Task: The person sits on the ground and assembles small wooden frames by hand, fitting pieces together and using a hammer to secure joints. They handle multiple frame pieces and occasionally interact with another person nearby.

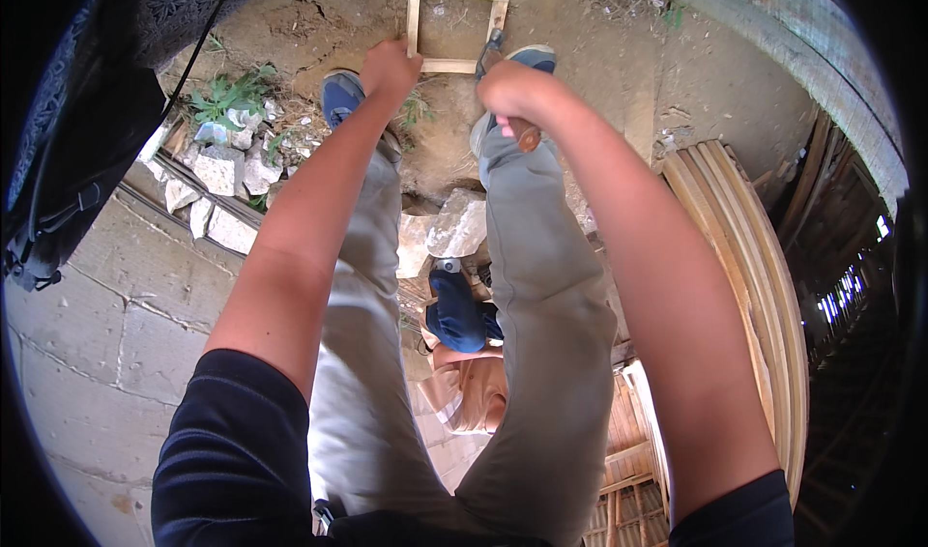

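Observation:
A small rectangular wooden frame [450, 65] lies ahead of me at ground level, close to my shoes. My left hand [391, 70] is closed on its near left corner, fingers pinching the wood. In my right hand [519, 90] is a hammer [527, 137], gripped round its brown wooden handle. The hammer's dark metal head [494, 42] is at the frame's right side piece, near the close right corner. Whether it touches the wood I cannot tell.
Broken white stones [222, 168] and a green weed [232, 96] are at the left. Stacked wooden strips [735, 247] stand at the right. Bigger stones [457, 223] lie between my legs, and another person in blue trousers [454, 310] is behind me.

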